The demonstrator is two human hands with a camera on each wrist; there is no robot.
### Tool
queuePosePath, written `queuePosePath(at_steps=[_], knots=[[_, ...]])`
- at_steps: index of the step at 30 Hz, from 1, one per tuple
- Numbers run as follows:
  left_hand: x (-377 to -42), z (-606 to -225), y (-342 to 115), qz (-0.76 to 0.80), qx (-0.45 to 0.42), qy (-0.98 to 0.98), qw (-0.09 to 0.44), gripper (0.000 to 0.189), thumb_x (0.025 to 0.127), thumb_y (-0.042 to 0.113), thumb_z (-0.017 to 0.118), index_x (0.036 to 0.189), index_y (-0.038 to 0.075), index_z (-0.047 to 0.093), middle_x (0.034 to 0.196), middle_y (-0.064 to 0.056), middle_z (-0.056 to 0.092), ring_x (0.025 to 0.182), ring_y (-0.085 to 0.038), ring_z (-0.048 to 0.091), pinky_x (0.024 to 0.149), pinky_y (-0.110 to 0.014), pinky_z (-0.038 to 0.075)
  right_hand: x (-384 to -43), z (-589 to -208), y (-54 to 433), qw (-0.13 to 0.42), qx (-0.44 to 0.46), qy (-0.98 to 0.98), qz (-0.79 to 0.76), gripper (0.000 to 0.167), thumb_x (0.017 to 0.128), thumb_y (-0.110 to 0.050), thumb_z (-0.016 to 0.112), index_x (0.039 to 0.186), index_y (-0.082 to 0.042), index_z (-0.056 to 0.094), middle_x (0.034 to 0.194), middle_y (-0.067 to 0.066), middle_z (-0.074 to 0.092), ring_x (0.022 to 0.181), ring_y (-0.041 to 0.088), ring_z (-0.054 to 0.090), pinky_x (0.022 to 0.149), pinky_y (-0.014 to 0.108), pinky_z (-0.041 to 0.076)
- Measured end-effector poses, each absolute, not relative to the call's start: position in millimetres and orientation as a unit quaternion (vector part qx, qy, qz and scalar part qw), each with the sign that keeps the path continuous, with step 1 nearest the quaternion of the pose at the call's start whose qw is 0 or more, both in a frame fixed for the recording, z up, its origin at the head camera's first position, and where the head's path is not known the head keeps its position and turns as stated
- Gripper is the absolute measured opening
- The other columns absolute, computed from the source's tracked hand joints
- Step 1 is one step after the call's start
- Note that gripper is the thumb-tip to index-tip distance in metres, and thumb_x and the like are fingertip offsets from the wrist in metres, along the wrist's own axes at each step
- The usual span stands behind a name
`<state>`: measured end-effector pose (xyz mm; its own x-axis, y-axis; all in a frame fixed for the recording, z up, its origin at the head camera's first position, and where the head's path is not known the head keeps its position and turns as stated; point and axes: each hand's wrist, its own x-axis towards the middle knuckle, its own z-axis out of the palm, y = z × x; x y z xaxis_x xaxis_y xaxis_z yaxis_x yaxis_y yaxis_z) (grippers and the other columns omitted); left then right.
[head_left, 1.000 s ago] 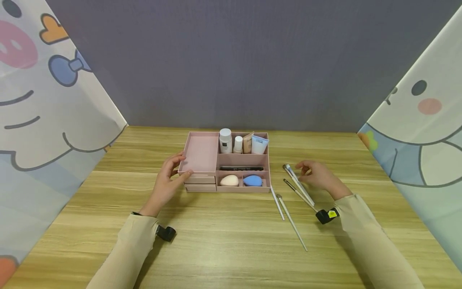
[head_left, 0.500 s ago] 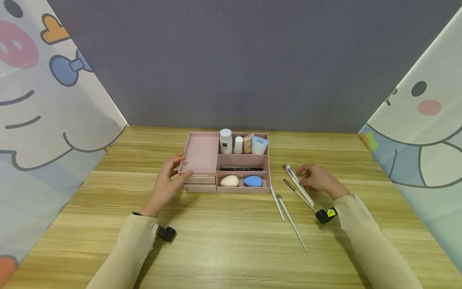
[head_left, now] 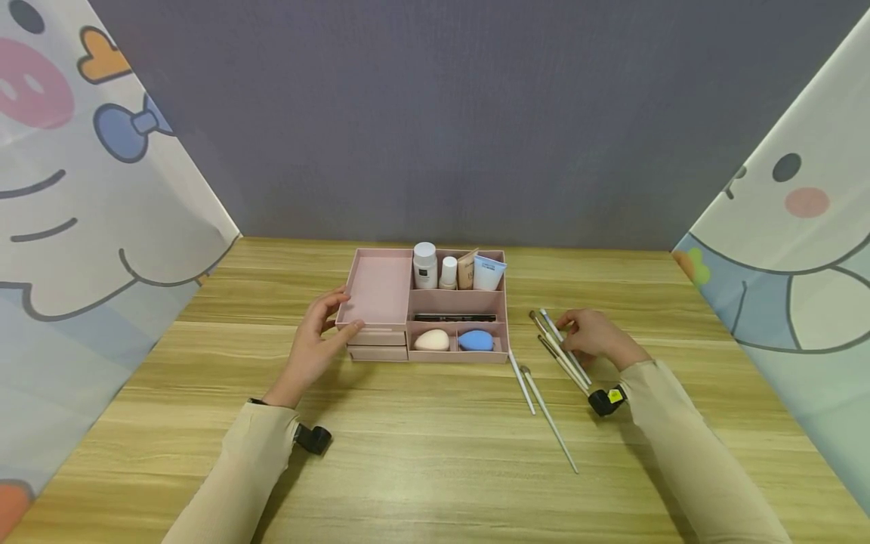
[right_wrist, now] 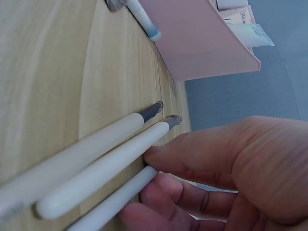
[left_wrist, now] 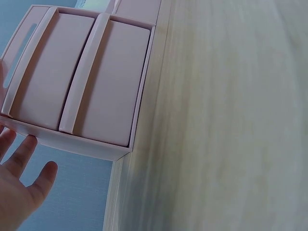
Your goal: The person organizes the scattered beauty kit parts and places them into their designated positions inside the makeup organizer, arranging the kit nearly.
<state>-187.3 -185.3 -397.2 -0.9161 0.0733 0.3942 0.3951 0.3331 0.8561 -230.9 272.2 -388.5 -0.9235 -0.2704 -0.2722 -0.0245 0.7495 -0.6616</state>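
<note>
My left hand point(head_left: 316, 340) rests against the left side of a pink organizer point(head_left: 377, 287), thumb at its front corner. In the left wrist view its fingers point(left_wrist: 21, 159) are spread, tips at the organizer's side below two drawers point(left_wrist: 53, 72). My right hand point(head_left: 594, 336) pinches a white makeup brush point(right_wrist: 115, 199) between thumb and fingertips, low over the table. The thumb and fingers hide its far end in the right wrist view. Two other makeup brushes lie close beside it: a dark-ferruled brush point(right_wrist: 82, 154) and a white-handled brush point(right_wrist: 106, 166).
Two more thin brushes lie by the organizer's front right corner, one a long brush point(head_left: 552, 423). Bottles point(head_left: 425, 266) and tubes point(head_left: 488, 273) stand in its back compartment. A black pen point(head_left: 455, 318), cream sponge point(head_left: 432, 341) and blue sponge point(head_left: 476, 341) lie in front.
My right hand has shifted slightly left and down. The brush at its fingers now lies apart from its neighbour, which has moved left towards the dark-ferruled brush. My left hand has stayed put.
</note>
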Motion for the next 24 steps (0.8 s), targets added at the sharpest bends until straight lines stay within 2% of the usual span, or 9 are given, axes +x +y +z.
queuePosePath(at_steps=[8,19,24], knots=[[-187.2,-397.1,-185.2,-0.560,-0.146,-0.803,0.141,0.044,0.091,0.002,0.070,0.130,-0.005,0.053,0.151,-0.018,0.040,0.131,-0.035,0.045,0.097,-0.045,0.040,-232.2,-389.4,270.4,0.168,-0.080,0.925,-0.331,0.041,0.080,0.002,0.066,0.118,0.014,0.056,0.089,0.018,0.061,0.060,0.018,0.060,0.050,0.035,0.056],[-188.2,-398.1,-185.9,-0.562,-0.150,-0.801,0.140,0.044,0.091,0.002,0.071,0.130,-0.005,0.053,0.151,-0.018,0.040,0.132,-0.035,0.045,0.097,-0.042,0.041,-233.5,-394.1,277.5,0.165,-0.085,0.911,-0.369,0.043,0.081,-0.002,0.069,0.117,0.017,0.054,0.081,0.011,0.060,0.055,0.015,0.059,0.049,0.036,0.055],[-187.9,-397.9,-186.4,-0.563,-0.149,-0.801,0.140,0.044,0.091,0.002,0.070,0.131,-0.004,0.053,0.151,-0.017,0.040,0.132,-0.035,0.045,0.098,-0.046,0.040,-234.6,-394.1,282.2,0.157,-0.087,0.901,-0.395,0.044,0.082,0.001,0.066,0.120,0.020,0.052,0.085,0.012,0.062,0.057,0.014,0.059,0.049,0.035,0.056]])
